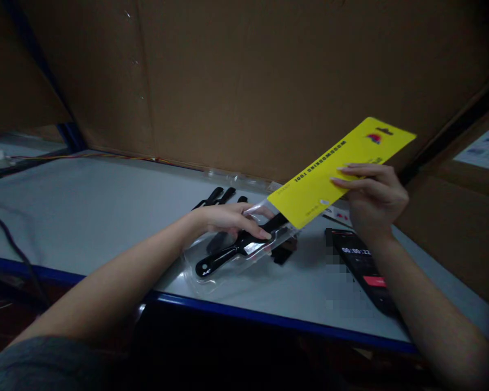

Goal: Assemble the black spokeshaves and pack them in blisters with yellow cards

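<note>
The right forearm (424,296) hides part of the phone (361,260); the left wrist (204,217) half covers other tools (217,194). Inside a clear pack (277,234), the black tool (220,259) runs under the yellow card (321,176). The left hand (238,220) pinches the pack, thumb over the tool; the right hand (375,195) grips the card, its thumb unseen.

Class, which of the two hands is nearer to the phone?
Right. The right hand is just above the phone in the picture; the left hand is farther off, to its left.
</note>
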{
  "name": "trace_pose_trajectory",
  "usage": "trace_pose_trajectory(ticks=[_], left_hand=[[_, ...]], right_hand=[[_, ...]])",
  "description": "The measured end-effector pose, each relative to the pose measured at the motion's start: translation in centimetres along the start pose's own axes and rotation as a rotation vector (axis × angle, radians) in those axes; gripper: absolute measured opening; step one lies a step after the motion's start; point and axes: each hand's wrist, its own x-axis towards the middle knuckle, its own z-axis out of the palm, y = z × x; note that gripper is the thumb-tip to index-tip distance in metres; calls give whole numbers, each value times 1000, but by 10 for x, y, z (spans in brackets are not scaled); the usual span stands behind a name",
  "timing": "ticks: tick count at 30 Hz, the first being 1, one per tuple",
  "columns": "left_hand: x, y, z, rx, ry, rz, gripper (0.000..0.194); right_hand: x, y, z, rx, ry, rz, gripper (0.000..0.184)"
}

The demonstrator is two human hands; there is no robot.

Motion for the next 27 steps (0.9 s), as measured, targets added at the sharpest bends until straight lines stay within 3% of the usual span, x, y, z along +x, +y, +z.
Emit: trace_pose_trajectory(ticks=[3, 6, 18, 27], left_hand=[[0, 0, -1, 14, -23, -39, 63], [-1, 2, 0, 39, -1, -46, 61], [-1, 0, -2, 41, 28, -61, 59], [1, -3, 2, -28, 13, -33, 55]], right_hand=[[8, 13, -11, -11, 136, -24, 29], [12, 27, -21, -22, 193, -53, 32], [8, 18, -20, -15, 123, 2, 37], [12, 19, -20, 23, 154, 14, 36]])
